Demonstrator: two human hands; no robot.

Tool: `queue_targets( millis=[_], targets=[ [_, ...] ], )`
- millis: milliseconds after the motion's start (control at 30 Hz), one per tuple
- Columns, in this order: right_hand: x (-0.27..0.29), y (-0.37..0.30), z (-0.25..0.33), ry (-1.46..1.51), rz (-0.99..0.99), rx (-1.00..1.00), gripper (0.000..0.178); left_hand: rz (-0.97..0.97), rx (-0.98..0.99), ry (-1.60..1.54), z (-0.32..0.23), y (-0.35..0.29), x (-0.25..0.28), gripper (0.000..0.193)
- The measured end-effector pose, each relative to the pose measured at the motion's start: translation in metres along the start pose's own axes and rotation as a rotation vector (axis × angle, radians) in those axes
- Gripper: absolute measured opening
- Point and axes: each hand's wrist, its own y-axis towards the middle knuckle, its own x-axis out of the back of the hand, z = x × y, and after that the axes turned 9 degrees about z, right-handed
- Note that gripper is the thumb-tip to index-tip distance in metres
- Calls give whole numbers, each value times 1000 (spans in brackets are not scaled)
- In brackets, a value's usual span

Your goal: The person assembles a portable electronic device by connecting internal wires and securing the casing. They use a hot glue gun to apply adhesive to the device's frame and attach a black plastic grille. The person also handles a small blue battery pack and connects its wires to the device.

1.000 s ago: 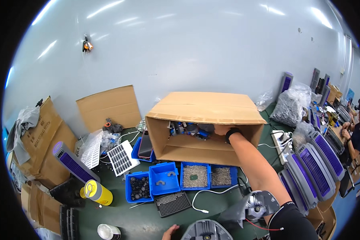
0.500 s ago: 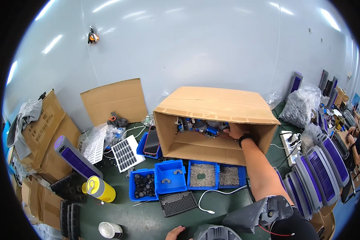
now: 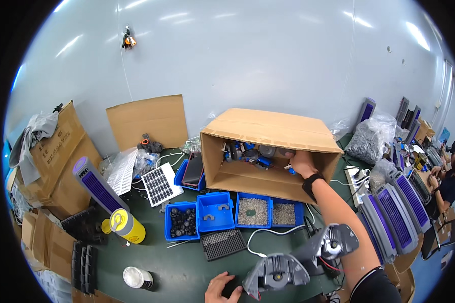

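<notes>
My right hand (image 3: pixel 302 163), with a black band at the wrist, reaches into the open cardboard box (image 3: pixel 268 123) lying on its side. Its fingers are closed around a grey part (image 3: pixel 286 152); a small blue piece (image 3: pixel 291 170) shows just below them. More grey round parts with blue pieces (image 3: pixel 263 160) lie in the box. At the lower edge my left hand (image 3: pixel 219 289) rests with fingers apart, beside a grey plastic housing (image 3: pixel 276 272). A second grey housing (image 3: pixel 333 243) with a red wire is next to my right forearm.
Blue bins (image 3: pixel 216 212) with black knobs and pale small pieces stand before the box, along with a black grid tray (image 3: pixel 224 244). Leftward are a yellow cylinder (image 3: pixel 128 227) and a white jar (image 3: pixel 137 278). Grey-purple tower units (image 3: pixel 394 217) line the right, with a person (image 3: pixel 446 187) beyond.
My right hand has drawn a grey part with a blue piece nearer the box's opening. More of my left hand shows, and the grey housings appear higher; the view has shifted slightly.
</notes>
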Motion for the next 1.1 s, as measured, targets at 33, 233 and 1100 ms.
queue_targets(
  millis=[33,233,1100],
  targets=[
    [15,-18,7,32,-9,150,47,-19,-19,21,0,1,0,41],
    [133,-174,31,330,189,42,44,4,-32,30,9,0,0,38],
    [27,-460,156,1122,714,-215,45,-298,318,-613,14,-64,72,55]
  ],
)
